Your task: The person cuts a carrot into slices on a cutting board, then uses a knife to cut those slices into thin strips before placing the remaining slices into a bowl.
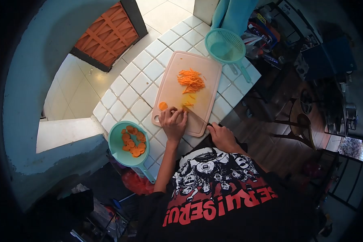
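White-tiled bench [129,97], head view: one cutting board [173,68] bears one pile of carrot strips [191,80] on its far part, probably leaving the near part for the blade, and one loose carrot slice [163,105] at left. The left hand [173,121] has its fingers bent down beside a few strips, seemingly steadying them; whether they pinch cannot be told. The right hand [224,138] wraps its fingers around what appears to be one knife [197,116]. Two strainers, both green: a near-left strainer [116,145] holding a dozen or more overlapping slices, likely for easy reach, and a far-right strainer [225,46]

Orange shreds [191,80], pale-pink board [209,76]; white tiles [129,73]
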A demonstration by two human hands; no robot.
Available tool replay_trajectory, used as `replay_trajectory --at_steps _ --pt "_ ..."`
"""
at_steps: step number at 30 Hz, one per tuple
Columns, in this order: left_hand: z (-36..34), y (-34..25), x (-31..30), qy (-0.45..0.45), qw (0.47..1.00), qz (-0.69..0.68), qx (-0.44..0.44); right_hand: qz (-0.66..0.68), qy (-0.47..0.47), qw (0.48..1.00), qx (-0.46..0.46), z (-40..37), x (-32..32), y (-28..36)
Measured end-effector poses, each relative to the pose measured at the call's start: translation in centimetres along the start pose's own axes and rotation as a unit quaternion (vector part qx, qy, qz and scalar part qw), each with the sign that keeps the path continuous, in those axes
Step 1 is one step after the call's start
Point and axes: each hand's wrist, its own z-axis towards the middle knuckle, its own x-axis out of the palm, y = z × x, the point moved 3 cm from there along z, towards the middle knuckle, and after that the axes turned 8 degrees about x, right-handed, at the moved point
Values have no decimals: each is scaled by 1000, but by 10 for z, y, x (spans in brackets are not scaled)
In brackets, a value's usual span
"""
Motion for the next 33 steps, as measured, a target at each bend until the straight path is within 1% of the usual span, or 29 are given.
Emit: replay_trajectory --at_steps 2,4,14,20,22,23,25,28,33 --pt "-2 1 0 1 1000 -3 -3 20 -8 1000 10 -2 0 -1" --pt "-2 2 0 8 1000 5 6 14 7 1000 -9 -2 1 1" --pt "0 2 0 6 1000 0 7 1 29 1000 -3 3 6 5" --pt "-1 4 0 6 1000 2 12 17 6 999 -33 9 4 13" --pt "-1 2 0 7 1000 -3 4 -12 23 1000 1 0 -1 3" --pt "-2 2 0 7 1000 -4 2 -13 24 1000 1 0 -1 2" --pt "-2 2 1 4 1000 0 1 25 -10 1000 14 1 -3 0" --pt "-1 1 0 5 1000 -5 -4 25 -4 1000 -6 2 -1 0" --pt "-1 2 -1 11 1000 -14 -2 15 9 1000 -5 1 2 1"
